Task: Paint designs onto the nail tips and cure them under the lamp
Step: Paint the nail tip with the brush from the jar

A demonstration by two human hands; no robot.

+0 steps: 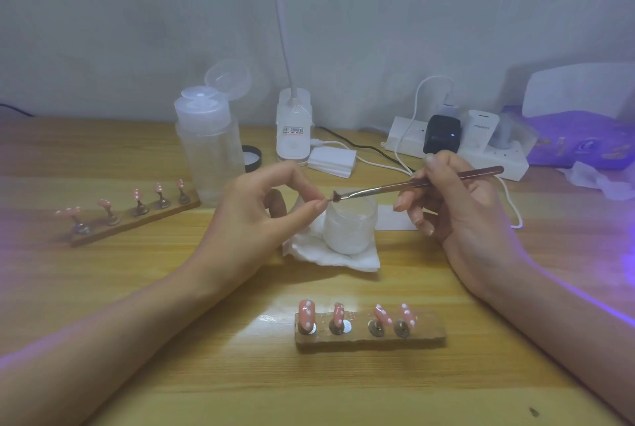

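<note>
Brown bristles point(336, 198) pinched by left hand point(254, 216), right hand point(460, 209) grips brush point(378, 189); I fear tugging splays them, tips jar point(350, 229).

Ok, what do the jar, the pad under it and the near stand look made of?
Jar: frosted glass or plastic, cloudy white; which, I cannot tell. Pad: soft white fabric or paper, going by its rumpled folds. Stand: probably wood, matte brown with rough edges.

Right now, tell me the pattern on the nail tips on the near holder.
The nail tips are pink with white dots, clearest in the head view.
</note>
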